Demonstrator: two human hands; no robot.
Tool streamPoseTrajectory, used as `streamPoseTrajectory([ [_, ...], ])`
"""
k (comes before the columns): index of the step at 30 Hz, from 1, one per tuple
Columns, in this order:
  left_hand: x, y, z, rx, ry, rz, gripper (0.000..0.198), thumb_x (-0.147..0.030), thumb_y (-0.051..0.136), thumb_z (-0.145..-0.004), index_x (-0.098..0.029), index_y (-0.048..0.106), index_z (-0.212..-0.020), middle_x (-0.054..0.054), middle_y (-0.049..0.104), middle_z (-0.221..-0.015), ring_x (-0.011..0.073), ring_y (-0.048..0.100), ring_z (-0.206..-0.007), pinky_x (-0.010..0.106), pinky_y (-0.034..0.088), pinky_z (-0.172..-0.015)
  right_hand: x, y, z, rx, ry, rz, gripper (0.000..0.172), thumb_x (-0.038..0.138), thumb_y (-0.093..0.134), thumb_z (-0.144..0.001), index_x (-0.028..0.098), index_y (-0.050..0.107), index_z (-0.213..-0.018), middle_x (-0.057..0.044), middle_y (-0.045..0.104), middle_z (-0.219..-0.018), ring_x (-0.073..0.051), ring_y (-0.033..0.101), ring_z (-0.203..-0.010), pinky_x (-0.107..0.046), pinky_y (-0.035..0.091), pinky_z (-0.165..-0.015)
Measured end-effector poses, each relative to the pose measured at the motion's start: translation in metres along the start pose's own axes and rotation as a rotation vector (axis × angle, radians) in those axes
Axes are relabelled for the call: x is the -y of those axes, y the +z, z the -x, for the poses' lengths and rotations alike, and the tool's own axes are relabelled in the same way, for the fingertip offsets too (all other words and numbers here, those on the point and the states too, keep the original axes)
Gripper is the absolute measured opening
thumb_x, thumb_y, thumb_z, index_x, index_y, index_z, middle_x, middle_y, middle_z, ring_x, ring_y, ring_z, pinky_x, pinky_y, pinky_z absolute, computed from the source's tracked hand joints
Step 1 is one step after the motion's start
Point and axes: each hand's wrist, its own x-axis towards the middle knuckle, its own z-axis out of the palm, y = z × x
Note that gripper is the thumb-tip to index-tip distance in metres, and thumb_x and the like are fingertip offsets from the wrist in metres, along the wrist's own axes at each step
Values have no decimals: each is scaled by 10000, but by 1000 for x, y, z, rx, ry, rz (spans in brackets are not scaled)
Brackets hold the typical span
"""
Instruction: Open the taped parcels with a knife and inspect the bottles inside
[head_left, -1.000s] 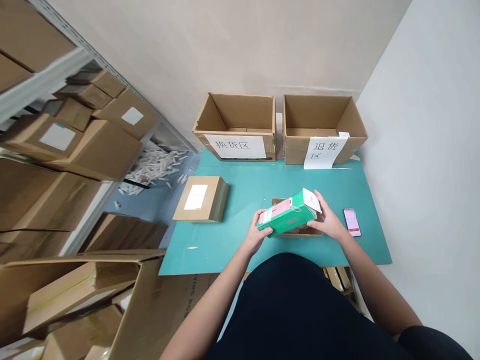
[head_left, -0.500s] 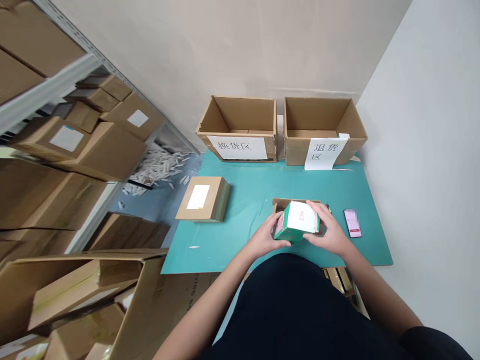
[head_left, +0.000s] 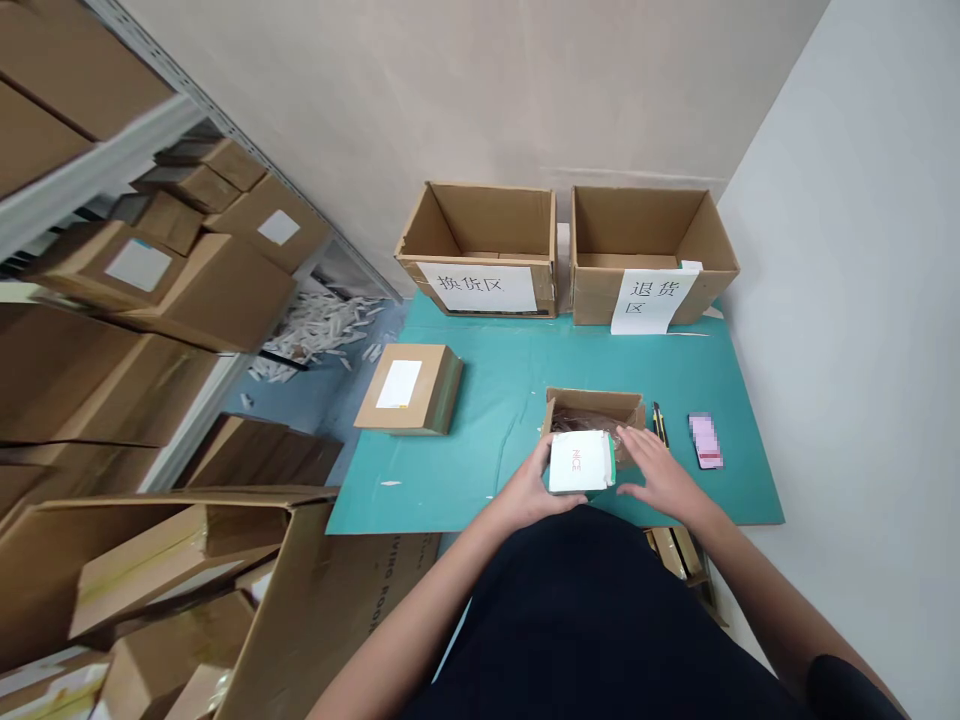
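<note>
Carton (head_left: 581, 462) is clamped in left-hand grip (head_left: 532, 487) near front edge of worktop (head_left: 427, 490); right-hand grip (head_left: 654, 472) is spread just beside it. One-sided hold could cause tipping.

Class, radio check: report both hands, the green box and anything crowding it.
Left hand grips green box, white end showing. Right hand open beside it, contact unclear. Open carton close behind box; cutter right of carton.
</note>
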Motion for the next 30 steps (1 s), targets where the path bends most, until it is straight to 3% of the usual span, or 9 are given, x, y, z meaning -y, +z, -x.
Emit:
streamPoseTrajectory([
  [4,14,6,6,-7,-1,-13,845,-407,888,-605,-228,471,-1317,124,603,-1287,345,576,-1211,476,457,-1030,-34,34,0,32,8,283,680,163,718,-814,254,467,-1440,-127,619,-1355,-373,413,-1408,-663,221,-1173],
  [7,27,13,10,26,-25,-10,854,-411,887,-607,-223,462,-1323,122,617,-1270,336,587,-1194,468,465,-1017,-46,53,-5,45,30,368,389,104,644,-846,213,622,-1218,-127,686,-1202,-370,481,-1320,-615,341,-1101],
  [10,44,22,10,45,-36,-6,851,-411,894,-590,-220,473,-1305,118,626,-1262,331,591,-1188,464,463,-1018,-52,63,-12,79,84,409,182,124,536,-926,203,669,-1022,-129,708,-1042,-322,589,-1098,-466,486,-907],
  [13,63,30,3,46,-29,-8,841,-405,902,-575,-217,479,-1277,116,629,-1255,328,594,-1181,466,454,-1025,-54,64,-23,98,115,436,194,170,477,-975,205,666,-956,-126,696,-965,-290,601,-943,-397,489,-786],
  [19,89,29,-25,41,1,-20,827,-354,894,-600,-206,460,-1288,130,621,-1269,343,586,-1198,481,451,-1023,-64,47,-59,86,133,507,155,164,498,-975,190,650,-987,-125,683,-991,-270,582,-941,-355,446,-794],
  [24,111,22,-53,0,34,-210,863,-331,928,-536,-211,503,-1277,128,594,-1313,353,537,-1264,503,404,-1083,-73,36,-91,24,173,615,135,192,511,-987,171,643,-1005,-114,672,-988,-244,579,-945,-313,428,-752],
  [30,142,22,-74,38,23,-213,885,-328,927,-554,-203,493,-1315,141,590,-1319,340,562,-1235,478,453,-1039,-71,43,-99,-69,126,627,127,180,556,-952,177,654,-1033,-123,679,-983,-266,564,-968,-339,433,-765],
])
